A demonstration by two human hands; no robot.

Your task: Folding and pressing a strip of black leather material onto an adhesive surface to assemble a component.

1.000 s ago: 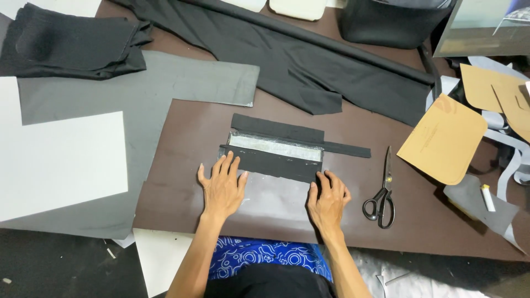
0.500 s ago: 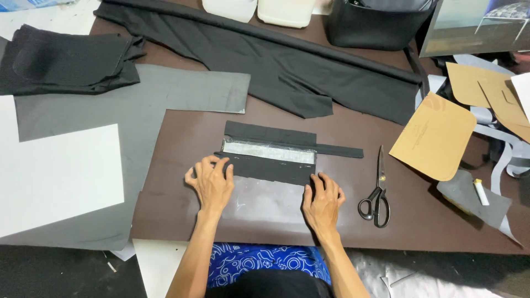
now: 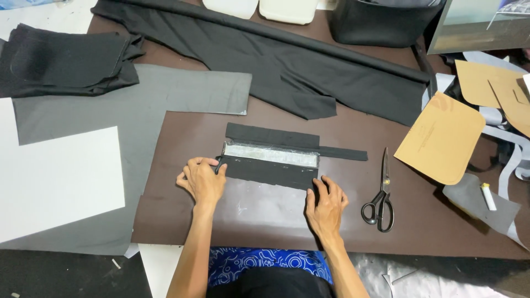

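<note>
Item: black fabric panel (image 3: 268,171) with pale silver strip (image 3: 271,155) along its middle, lying flat on a brown sheet (image 3: 353,221) at the centre of the worktop (image 3: 386,118).

Left hand (image 3: 202,180) — one; grip pinching the panel's left end, fingers curled at the edge.
Right hand (image 3: 327,205) — one; fingers together, pressed flat on the panel's lower right corner.

Risk, as judged: uneven pressure between the two ends could skew the panel or crease it.

Counted nearby: scissors (image 3: 380,198) — one pair, shut, right of the panel; tan card patterns (image 3: 444,138) — at least two; folded black cloth (image 3: 66,60) — one stack; white sheet (image 3: 55,179) — one.
</note>
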